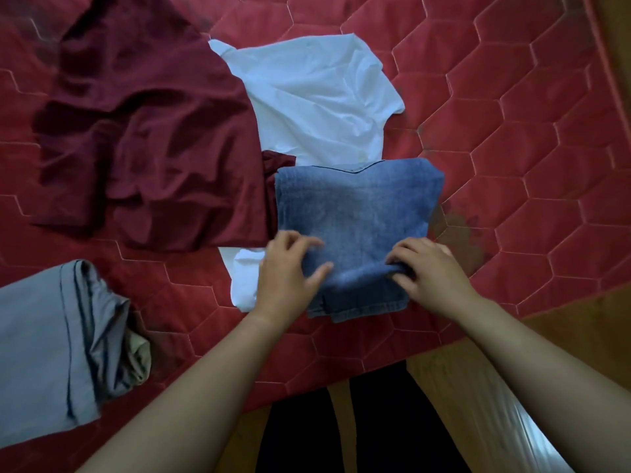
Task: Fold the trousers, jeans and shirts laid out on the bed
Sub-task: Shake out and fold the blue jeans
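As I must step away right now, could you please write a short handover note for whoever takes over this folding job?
Left hand: grips the near left edge of the jeans.
Right hand: grips their near right fold.
Jeans: folded small, lying partly on the white shirt on the bed.
Done: jeans nearly folded; grey trousers at near left look roughly folded.
Left: finish the jeans, then fold the white shirt and maroon garment, both spread out and creased.

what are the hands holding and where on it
The folded jeans: the right hand pinches a fold at their near right edge; the left hand lies on the near left edge, grip unclear.
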Action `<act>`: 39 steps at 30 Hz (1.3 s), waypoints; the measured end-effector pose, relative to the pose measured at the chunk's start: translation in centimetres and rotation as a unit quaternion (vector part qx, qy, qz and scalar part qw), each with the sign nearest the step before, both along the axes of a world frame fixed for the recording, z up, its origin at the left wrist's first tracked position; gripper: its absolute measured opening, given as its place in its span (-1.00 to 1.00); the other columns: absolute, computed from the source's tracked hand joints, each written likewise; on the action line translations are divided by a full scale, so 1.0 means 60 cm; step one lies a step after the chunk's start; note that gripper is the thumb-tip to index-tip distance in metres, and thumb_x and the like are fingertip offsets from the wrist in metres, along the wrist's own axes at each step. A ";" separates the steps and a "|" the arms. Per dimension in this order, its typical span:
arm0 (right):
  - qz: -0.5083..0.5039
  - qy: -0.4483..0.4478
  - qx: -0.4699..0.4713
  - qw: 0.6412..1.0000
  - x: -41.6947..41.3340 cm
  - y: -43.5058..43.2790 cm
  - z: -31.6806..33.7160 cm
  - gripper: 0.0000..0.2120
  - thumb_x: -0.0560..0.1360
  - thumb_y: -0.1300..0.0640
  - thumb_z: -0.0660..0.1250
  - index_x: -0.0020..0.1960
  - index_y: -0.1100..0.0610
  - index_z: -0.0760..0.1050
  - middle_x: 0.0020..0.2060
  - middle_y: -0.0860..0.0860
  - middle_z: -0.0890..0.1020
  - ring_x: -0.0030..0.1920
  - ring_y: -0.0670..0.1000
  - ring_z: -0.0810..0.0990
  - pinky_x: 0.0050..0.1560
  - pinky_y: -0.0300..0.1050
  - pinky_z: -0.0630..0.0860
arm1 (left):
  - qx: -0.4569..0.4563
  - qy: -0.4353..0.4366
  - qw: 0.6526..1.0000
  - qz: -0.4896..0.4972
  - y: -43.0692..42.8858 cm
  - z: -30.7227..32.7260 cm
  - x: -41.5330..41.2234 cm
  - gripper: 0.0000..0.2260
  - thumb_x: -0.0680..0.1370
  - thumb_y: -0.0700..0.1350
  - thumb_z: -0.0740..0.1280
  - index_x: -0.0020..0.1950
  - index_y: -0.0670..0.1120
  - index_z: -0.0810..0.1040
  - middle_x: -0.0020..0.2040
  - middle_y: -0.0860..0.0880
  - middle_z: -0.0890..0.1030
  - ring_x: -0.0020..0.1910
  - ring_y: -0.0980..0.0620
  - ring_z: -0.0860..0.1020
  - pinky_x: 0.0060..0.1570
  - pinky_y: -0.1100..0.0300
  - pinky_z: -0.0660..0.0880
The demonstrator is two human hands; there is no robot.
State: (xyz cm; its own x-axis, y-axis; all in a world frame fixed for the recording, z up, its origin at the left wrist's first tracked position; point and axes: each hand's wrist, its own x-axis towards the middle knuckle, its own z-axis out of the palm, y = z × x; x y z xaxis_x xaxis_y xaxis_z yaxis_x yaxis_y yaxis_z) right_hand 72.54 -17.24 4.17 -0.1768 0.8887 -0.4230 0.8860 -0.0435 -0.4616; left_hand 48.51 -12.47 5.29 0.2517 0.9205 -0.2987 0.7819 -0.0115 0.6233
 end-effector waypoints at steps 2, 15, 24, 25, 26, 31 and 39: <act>0.017 0.011 -0.051 0.999 0.005 0.013 -0.003 -0.64 0.31 -0.24 0.42 -0.01 -0.07 0.53 -0.01 -0.15 0.48 0.08 -0.10 0.42 0.11 -0.08 0.23 | 0.004 -0.016 0.994 0.105 0.028 0.002 0.004 -0.66 0.38 -0.04 0.49 0.11 -0.05 0.55 0.05 -0.06 0.40 0.04 -0.07 0.46 0.15 0.10 0.40; -0.412 0.116 -0.024 0.904 -0.014 0.090 -0.056 -0.21 0.47 -0.02 0.37 0.51 -0.07 -0.06 0.40 0.12 0.21 0.36 0.08 0.29 0.24 -0.21 0.17 | -0.038 -0.095 0.967 0.235 0.067 -0.002 0.048 -0.61 0.56 -0.11 0.26 0.34 -0.06 0.23 0.25 -0.05 0.49 0.16 0.00 0.50 0.15 0.14 0.43; -0.402 0.116 0.059 0.906 0.001 0.032 -0.035 -0.23 0.43 0.10 0.42 0.50 0.00 0.07 0.42 0.03 0.31 0.37 -0.02 0.30 0.28 -0.29 0.17 | -0.033 -0.034 0.979 0.199 -0.016 -0.011 0.035 -0.48 0.54 -0.17 0.28 0.44 0.03 0.16 0.35 -0.07 0.35 0.27 -0.03 0.42 0.22 0.10 0.40; -0.398 0.116 0.041 0.909 0.001 0.028 -0.040 -0.20 0.43 0.08 0.43 0.51 0.02 0.03 0.43 0.05 0.28 0.39 0.00 0.28 0.29 -0.25 0.17 | -0.036 -0.016 0.979 0.201 -0.015 -0.018 0.034 -0.43 0.53 -0.19 0.31 0.47 -0.02 0.13 0.34 -0.12 0.31 0.27 -0.08 0.42 0.26 0.05 0.39; -0.397 0.115 0.030 0.910 0.001 0.028 -0.047 -0.16 0.42 0.05 0.44 0.52 0.02 -0.01 0.43 0.06 0.26 0.40 0.00 0.26 0.29 -0.25 0.16 | -0.035 -0.008 0.977 0.212 -0.009 -0.023 0.035 -0.38 0.50 -0.18 0.34 0.48 -0.06 0.11 0.33 -0.14 0.26 0.26 -0.12 0.41 0.28 -0.01 0.38; -0.457 0.153 0.006 0.876 0.002 0.070 -0.082 -0.02 0.37 -0.06 0.46 0.52 0.10 -0.14 0.48 0.09 0.12 0.47 0.01 0.14 0.42 -0.16 0.08 | -0.049 -0.060 0.951 0.300 0.056 -0.052 0.059 -0.16 0.39 0.05 0.47 0.48 -0.16 0.07 0.39 -0.17 0.27 0.37 -0.11 0.28 0.38 -0.01 0.24; -0.500 0.182 -0.028 0.846 -0.025 0.070 -0.097 0.04 0.38 -0.02 0.47 0.52 0.06 -0.23 0.50 0.05 0.13 0.43 0.00 0.20 0.25 -0.30 0.11 | -0.044 -0.048 0.939 0.338 0.068 -0.074 0.067 -0.28 0.35 0.08 0.49 0.38 -0.17 0.29 0.27 -0.11 0.39 0.30 -0.08 0.35 0.33 0.00 0.29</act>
State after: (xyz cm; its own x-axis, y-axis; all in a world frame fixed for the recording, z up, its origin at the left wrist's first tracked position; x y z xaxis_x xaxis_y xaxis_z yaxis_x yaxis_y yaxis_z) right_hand 71.01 -13.06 -1.68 0.5243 0.6505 -0.5494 0.1916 -0.7188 -0.6683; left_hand 52.56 -8.40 0.85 -0.3520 0.8525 -0.3864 0.5319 0.5219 0.6669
